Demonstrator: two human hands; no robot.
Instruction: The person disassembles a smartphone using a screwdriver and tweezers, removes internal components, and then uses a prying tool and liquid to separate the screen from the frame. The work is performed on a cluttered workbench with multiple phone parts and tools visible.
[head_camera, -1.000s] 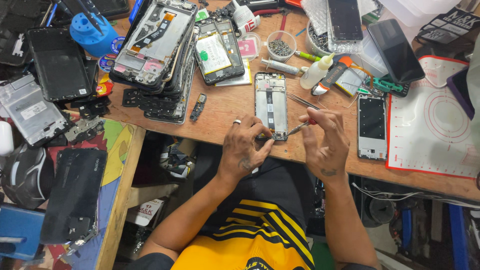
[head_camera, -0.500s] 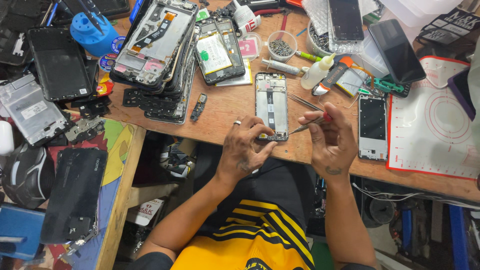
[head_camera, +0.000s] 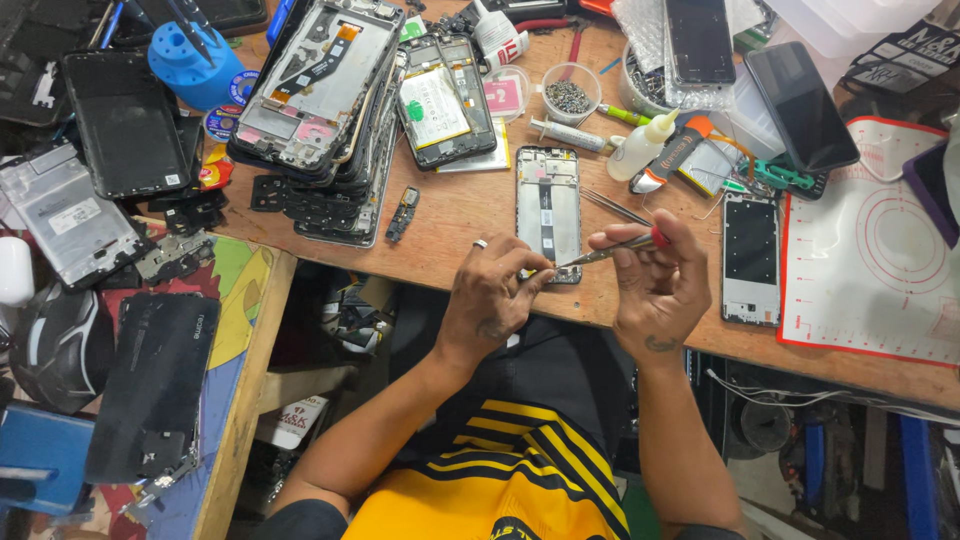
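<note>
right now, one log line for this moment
left hand steadies phone frame | right hand holds screwdriver | tip at frame's lower edge

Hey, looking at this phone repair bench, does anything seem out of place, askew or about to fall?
The stack of opened phone frames leans, each frame slid off the one below. The phone frame under the left hand and the right hand reaches the table edge. Nothing looks spilled.

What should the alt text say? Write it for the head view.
A person's right hand holds a slim red-tipped metal screwdriver to the bottom end of an opened grey phone frame, steadied by the left hand, on a cluttered wooden workbench.
</note>
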